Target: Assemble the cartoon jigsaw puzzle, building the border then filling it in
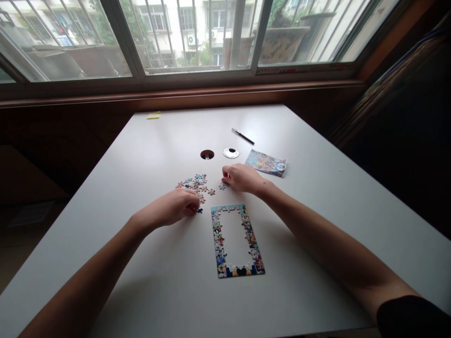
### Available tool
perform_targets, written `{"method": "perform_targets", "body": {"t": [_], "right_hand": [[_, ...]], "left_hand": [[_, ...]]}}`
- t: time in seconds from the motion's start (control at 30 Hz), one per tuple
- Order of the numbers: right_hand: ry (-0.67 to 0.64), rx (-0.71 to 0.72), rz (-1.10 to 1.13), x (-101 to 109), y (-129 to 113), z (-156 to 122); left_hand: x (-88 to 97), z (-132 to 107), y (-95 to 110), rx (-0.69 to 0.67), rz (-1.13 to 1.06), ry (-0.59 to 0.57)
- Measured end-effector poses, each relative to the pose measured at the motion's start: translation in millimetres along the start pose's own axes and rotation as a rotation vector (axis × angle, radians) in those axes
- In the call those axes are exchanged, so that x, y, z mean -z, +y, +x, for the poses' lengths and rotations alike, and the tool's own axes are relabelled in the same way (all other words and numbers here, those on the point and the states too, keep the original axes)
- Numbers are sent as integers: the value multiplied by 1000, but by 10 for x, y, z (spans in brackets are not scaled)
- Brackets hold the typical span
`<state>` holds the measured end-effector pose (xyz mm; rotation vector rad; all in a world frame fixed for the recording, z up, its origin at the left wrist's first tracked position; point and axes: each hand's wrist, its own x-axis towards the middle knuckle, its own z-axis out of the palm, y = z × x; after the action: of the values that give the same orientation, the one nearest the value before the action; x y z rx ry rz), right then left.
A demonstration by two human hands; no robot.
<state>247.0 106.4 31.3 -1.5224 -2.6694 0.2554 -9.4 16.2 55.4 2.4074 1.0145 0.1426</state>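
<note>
A white bench [148, 272] sits below a barred window [197, 35]. The left hand's [172, 207] fingers curl together beside loose puzzle pieces [199, 179] just left of centre; the right hand's [244, 177] bend over a small cluster [223, 186] near centre. Whether either pinches a piece cannot be told. The puzzle border [219, 244] lies below centre, a colourful packet [268, 163] and pen [244, 136] right of upper centre.

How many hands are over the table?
2: the left hand near the loose puzzle pieces, the right hand near the picture sheet. No others show.
</note>
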Motion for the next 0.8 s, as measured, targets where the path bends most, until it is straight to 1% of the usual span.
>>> {"method": "perform_targets", "body": {"t": [0.13, 0.2, 0.3, 0.37, 0.43, 0.5, 0.57, 0.63, 0.7, 0.8], "right_hand": [[15, 6, -5, 31, -43, -16], [49, 19, 18, 66, -81, -32], [85, 113, 171, 153, -176, -82], [33, 246, 350, 224, -263, -136], [-68, 398, 533, 296, -360, -202], [-115, 505, 672, 361, -450, -270], [-76, 527, 737, 416, -516, -327], [-18, 518, 733, 457, -552, -366], [11, 512, 705, 480, -561, -383], [4, 496, 673, 499, -550, -382]], "left_hand": [[-15, -2, -19, 28, 2, 1], [-18, 2, -24, 24, 0, 13], [-15, 17, -13, 15, -41, 59], [-5, 31, 25, 25, -163, 157], [13, 45, 91, 38, -394, 317], [36, 55, 171, 29, -623, 467], [60, 59, 239, -6, -731, 548], [77, 58, 278, -36, -760, 580], [85, 56, 287, -53, -778, 584], [84, 54, 268, -72, -782, 578]]}}
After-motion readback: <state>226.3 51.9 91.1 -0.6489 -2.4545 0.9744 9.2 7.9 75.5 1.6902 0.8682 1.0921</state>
